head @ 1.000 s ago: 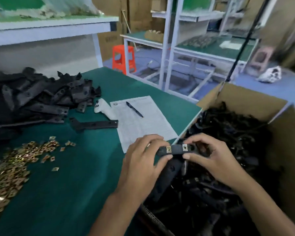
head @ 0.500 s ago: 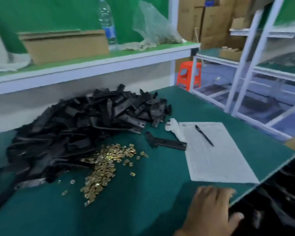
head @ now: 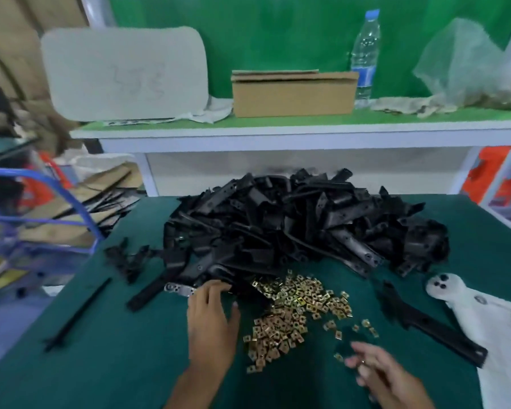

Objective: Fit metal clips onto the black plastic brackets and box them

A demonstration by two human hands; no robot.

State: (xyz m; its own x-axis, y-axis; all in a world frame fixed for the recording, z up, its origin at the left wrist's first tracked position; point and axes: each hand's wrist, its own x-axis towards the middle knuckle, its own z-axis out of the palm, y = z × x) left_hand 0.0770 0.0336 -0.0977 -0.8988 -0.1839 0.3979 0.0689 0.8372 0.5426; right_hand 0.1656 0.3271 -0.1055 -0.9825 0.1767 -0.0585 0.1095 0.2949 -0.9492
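A big heap of black plastic brackets [head: 301,222] lies at the middle of the green table [head: 106,364]. In front of it spreads a pile of small gold metal clips [head: 295,311]. My left hand [head: 211,320] lies flat with straight fingers, its fingertips reaching the near edge of the bracket heap by a bracket with a metal end [head: 179,289]. My right hand [head: 378,370] hovers blurred near a few stray clips at the lower right, fingers loosely spread, holding nothing I can see. One loose bracket [head: 425,320] lies at the right.
A white controller [head: 443,286] and a paper sheet [head: 502,335] lie at the right edge. A thin black strip [head: 77,314] lies at the left. The shelf behind holds a cardboard box [head: 292,93], a water bottle [head: 365,54] and a plastic bag [head: 469,66]. A blue cart [head: 42,219] stands left.
My view swung left from the cardboard box to the table. Both hands let go of the clipped bracket over the box and moved to the heap and the clips.
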